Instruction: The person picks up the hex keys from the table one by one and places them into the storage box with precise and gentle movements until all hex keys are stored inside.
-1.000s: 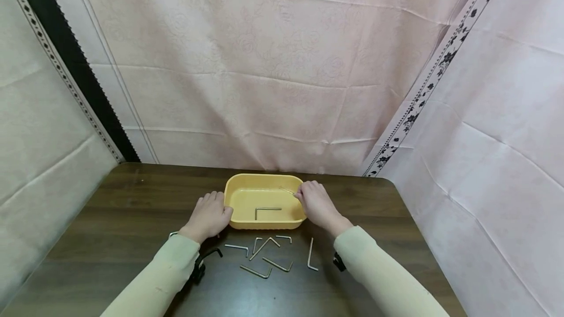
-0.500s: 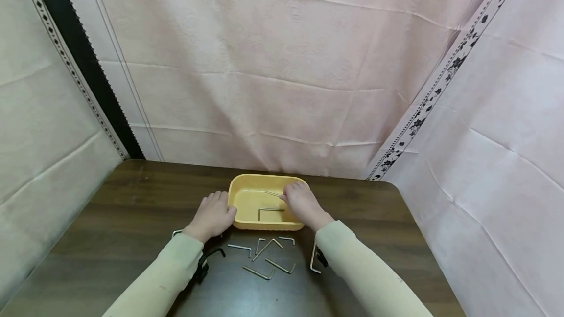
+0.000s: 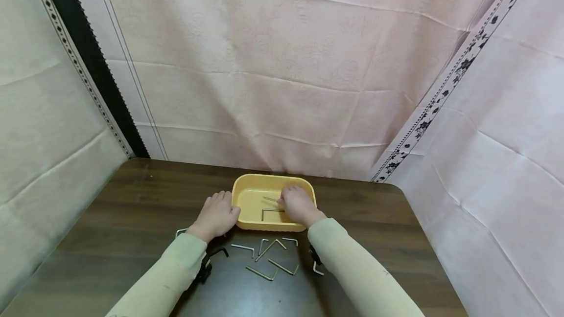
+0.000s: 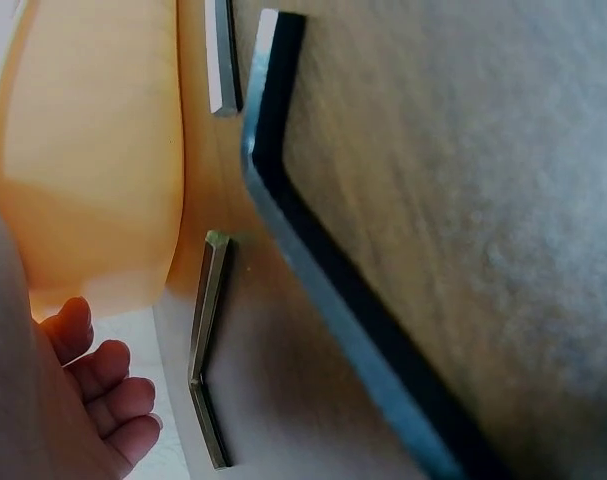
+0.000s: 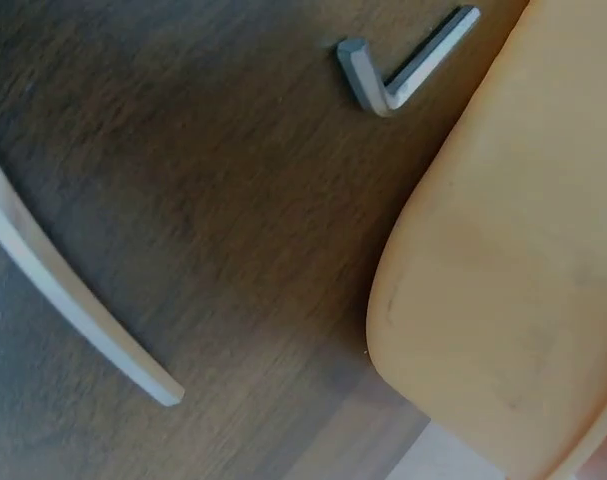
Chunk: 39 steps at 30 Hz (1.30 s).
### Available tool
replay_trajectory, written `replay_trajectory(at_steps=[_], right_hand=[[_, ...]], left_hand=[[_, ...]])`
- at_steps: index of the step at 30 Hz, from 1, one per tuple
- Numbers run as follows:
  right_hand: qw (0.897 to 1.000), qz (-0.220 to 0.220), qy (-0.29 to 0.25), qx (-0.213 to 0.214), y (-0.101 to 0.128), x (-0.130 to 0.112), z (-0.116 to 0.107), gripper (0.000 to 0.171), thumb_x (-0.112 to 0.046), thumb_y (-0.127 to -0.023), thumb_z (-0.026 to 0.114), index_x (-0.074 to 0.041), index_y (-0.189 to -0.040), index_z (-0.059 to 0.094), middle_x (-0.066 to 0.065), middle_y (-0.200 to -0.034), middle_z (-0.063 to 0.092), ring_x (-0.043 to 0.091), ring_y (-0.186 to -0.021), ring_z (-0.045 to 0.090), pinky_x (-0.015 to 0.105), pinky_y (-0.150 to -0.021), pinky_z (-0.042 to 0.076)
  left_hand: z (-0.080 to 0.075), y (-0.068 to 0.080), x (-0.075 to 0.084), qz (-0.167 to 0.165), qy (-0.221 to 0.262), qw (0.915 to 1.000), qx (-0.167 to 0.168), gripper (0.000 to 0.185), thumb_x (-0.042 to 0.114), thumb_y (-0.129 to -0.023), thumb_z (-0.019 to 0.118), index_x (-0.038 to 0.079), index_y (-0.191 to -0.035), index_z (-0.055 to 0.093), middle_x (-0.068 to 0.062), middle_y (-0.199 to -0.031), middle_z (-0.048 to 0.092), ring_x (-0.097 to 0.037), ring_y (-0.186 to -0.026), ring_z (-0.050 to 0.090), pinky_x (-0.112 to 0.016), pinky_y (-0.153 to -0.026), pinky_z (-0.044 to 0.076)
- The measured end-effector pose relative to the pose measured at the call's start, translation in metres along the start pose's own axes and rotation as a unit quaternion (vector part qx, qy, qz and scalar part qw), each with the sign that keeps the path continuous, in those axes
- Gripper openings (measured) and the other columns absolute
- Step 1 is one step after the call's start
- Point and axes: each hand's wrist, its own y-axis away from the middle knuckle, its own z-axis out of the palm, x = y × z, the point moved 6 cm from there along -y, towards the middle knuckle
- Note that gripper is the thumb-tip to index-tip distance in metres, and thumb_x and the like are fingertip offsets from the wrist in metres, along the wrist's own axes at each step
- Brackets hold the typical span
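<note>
A yellow plastic tray (image 3: 269, 227) stands towards the back of the table. My left hand (image 3: 217, 213) holds its left end, the thumb over the rim and the fingers outside; these curled fingers (image 4: 126, 400) show beside the tray wall in the left wrist view. Inside the tray, my right hand (image 3: 299, 205) pinches an L-shaped hex key (image 3: 270, 199) whose long arm points left. Just in front of it, a second hex key (image 3: 270, 210) lies on the tray floor. The right wrist view has the tray's outer wall (image 5: 503, 250), with the right hand almost wholly hidden.
Several hex keys lie loose in front of the tray, among them a silver one (image 3: 243, 247) and a brassy one (image 3: 261, 273). A black hex key (image 4: 328, 280) lies by the left wrist. Another key (image 3: 318, 270) is partly under the right forearm. Pale cloth (image 3: 282, 72) hangs behind.
My right hand has moved left and down into the tray from its right rim, carrying the hex key. The left hand stays on the rim. The head view has shifted slightly.
</note>
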Motion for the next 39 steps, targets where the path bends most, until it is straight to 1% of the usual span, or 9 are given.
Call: replay_trajectory(at_steps=[6, 10, 12, 15, 19, 22, 27, 33, 39], right_hand=[[0.999, -0.01, -0.033, 0.008, 0.003, 0.002, -0.001, 0.02, -0.026, -0.093, 0.064, -0.017, -0.077, 0.057, -0.008, -0.071, 0.051, 0.016, -0.073, 0.05, 0.033, -0.073, 0.041], [0.998, -0.022, -0.056, 0.022, 0.008, 0.003, -0.009, 0.02, -0.027, -0.093, 0.064, -0.019, -0.077, 0.055, -0.009, -0.071, 0.051, 0.013, -0.07, 0.049, 0.03, -0.069, 0.041], [0.997, -0.032, -0.067, 0.034, 0.014, 0.004, -0.016, 0.017, -0.027, -0.093, 0.064, -0.018, -0.08, 0.057, -0.009, -0.075, 0.053, 0.013, -0.073, 0.05, 0.031, -0.071, 0.042], [0.994, -0.039, -0.085, 0.05, 0.024, 0.006, -0.026, 0.014, -0.028, -0.092, 0.065, -0.015, -0.091, 0.062, -0.005, -0.088, 0.059, 0.015, -0.085, 0.054, 0.034, -0.079, 0.045], [0.991, -0.031, -0.116, 0.065, 0.043, 0.013, -0.039, 0.027, -0.03, -0.091, 0.067, -0.01, -0.109, 0.064, 0.001, -0.108, 0.061, 0.019, -0.099, 0.057, 0.038, -0.087, 0.046], [0.988, -0.016, -0.136, 0.07, 0.058, 0.02, -0.047, 0.034, -0.033, -0.09, 0.068, -0.012, -0.115, 0.062, 0.0, -0.115, 0.059, 0.02, -0.102, 0.058, 0.039, -0.088, 0.046], [0.986, 0.001, -0.153, 0.068, 0.082, 0.031, -0.055, 0.041, -0.04, -0.086, 0.07, -0.016, -0.118, 0.061, -0.003, -0.112, 0.058, 0.018, -0.101, 0.057, 0.036, -0.086, 0.047], [0.985, -0.029, -0.151, 0.074, 0.104, 0.034, -0.06, 0.04, -0.037, -0.083, 0.074, -0.016, -0.115, 0.062, -0.005, -0.108, 0.058, 0.019, -0.101, 0.059, 0.037, -0.087, 0.047], [0.984, -0.025, -0.171, 0.041, 0.123, 0.041, -0.051, 0.044, -0.042, -0.084, 0.073, -0.014, -0.116, 0.062, -0.001, -0.11, 0.06, 0.016, -0.105, 0.059, 0.037, -0.09, 0.046]], left_hand=[[0.001, 0.0, 0.001, 0.004, -0.003, 1.0, -0.002, 0.031, 0.028, -0.094, 0.044, 0.001, -0.109, 0.052, -0.004, -0.09, 0.045, -0.024, -0.084, 0.04, -0.041, -0.079, 0.033], [0.0, 0.0, -0.001, 0.005, -0.003, 1.0, -0.005, 0.031, 0.027, -0.094, 0.044, 0.001, -0.109, 0.052, -0.004, -0.089, 0.045, -0.024, -0.083, 0.04, -0.041, -0.078, 0.032], [0.0, 0.0, -0.001, 0.004, -0.002, 1.0, -0.005, 0.03, 0.026, -0.093, 0.045, 0.001, -0.107, 0.052, -0.004, -0.088, 0.045, -0.024, -0.082, 0.04, -0.041, -0.077, 0.032], [0.0, 0.0, -0.001, 0.005, 0.001, 1.0, -0.001, 0.028, 0.026, -0.093, 0.045, 0.002, -0.105, 0.052, -0.004, -0.087, 0.044, -0.024, -0.082, 0.039, -0.041, -0.077, 0.032], [0.002, -0.001, 0.0, 0.009, 0.002, 1.0, 0.001, 0.026, 0.026, -0.093, 0.045, 0.003, -0.103, 0.052, -0.004, -0.086, 0.044, -0.024, -0.081, 0.039, -0.04, -0.076, 0.031], [0.003, -0.001, -0.001, 0.01, 0.004, 0.9999, 0.002, 0.025, 0.025, -0.093, 0.045, 0.003, -0.102, 0.052, -0.004, -0.086, 0.044, -0.024, -0.081, 0.039, -0.04, -0.075, 0.031], [0.003, -0.002, -0.001, 0.012, 0.006, 0.9999, -0.001, 0.028, 0.025, -0.093, 0.045, 0.002, -0.105, 0.052, -0.004, -0.087, 0.044, -0.024, -0.082, 0.039, -0.041, -0.076, 0.031], [0.002, -0.002, -0.002, 0.01, 0.01, 0.9999, -0.002, 0.029, 0.026, -0.093, 0.046, 0.001, -0.107, 0.052, -0.005, -0.088, 0.045, -0.024, -0.083, 0.04, -0.041, -0.076, 0.031], [0.003, -0.002, -0.003, 0.002, 0.011, 0.9999, -0.009, 0.031, 0.026, -0.093, 0.046, 0.001, -0.11, 0.052, -0.005, -0.089, 0.045, -0.024, -0.084, 0.04, -0.041, -0.077, 0.031]])
